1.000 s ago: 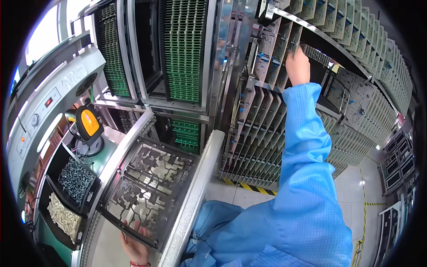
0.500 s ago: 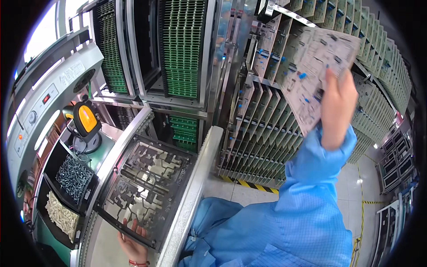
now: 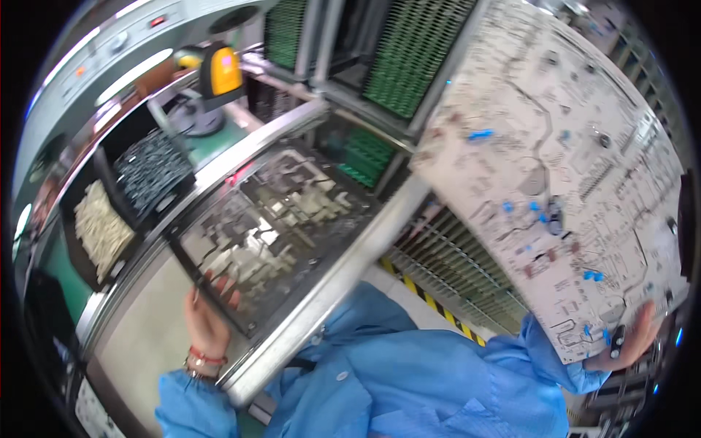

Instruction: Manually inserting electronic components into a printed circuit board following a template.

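Observation:
A large whitish circuit board (image 3: pixel 537 139) with blue and dark components is in my right hand (image 3: pixel 634 339), gripped at its lower right edge and tilted up to my right. My left hand (image 3: pixel 208 325), with a red band at the wrist, is closed round the near left edge of a dark soldering carrier (image 3: pixel 310 255) with many cutouts. The carrier lies on the metal rails (image 3: pixel 350 266) of a conveyor, and the board is held apart from it. Part of my right hand is hidden by the board.
Left of the rail, black bins hold dark small parts (image 3: pixel 151 171) and cream-coloured parts (image 3: pixel 102 226). A yellow and black scanner (image 3: pixel 219 73) stands behind them. Green slotted racks (image 3: pixel 420 51) rise at the back. Behind the board stands a rack of boards (image 3: pixel 464 259); yellow-black tape (image 3: pixel 431 303) marks the floor.
My right hand has brought the board away from the rack, nearer to me. The view has turned to the right. My left hand stays at the carrier's edge.

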Demonstrator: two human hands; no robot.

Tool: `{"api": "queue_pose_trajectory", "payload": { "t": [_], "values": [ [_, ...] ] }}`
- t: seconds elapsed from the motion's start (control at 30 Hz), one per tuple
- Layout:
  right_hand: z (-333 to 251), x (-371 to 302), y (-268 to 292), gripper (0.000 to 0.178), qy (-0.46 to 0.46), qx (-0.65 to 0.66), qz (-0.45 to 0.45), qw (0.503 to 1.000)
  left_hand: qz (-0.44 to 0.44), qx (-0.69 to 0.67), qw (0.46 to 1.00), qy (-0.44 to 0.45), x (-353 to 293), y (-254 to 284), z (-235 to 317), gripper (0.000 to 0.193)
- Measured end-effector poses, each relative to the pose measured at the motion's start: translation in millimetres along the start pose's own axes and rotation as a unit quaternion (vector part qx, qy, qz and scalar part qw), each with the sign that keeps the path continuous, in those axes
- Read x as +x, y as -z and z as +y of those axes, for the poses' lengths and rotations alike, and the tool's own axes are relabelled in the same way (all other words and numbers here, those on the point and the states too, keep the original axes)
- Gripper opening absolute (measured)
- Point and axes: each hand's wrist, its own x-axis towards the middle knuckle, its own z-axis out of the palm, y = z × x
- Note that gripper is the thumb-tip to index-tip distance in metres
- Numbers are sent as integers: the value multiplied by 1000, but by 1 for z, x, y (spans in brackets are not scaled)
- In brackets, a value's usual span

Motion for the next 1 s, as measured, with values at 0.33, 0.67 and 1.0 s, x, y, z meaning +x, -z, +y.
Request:
{"api": "queue_pose_trajectory", "payload": {
  "t": [0.33, 0.67, 1.0],
  "values": [
    [-166, -58, -261, 40, -632, 719, -178, 229, -68, 488, 714, -498, -46, -80, 23, 42],
    [-254, -86, -345, 49, -639, 705, -302, 58, -202, 630, 380, -646, -104, -181, 42, 17],
    [-251, -87, -341, 47, -644, 704, -286, 88, -190, 621, 440, -620, -98, -178, 29, 14]
  ]
}}
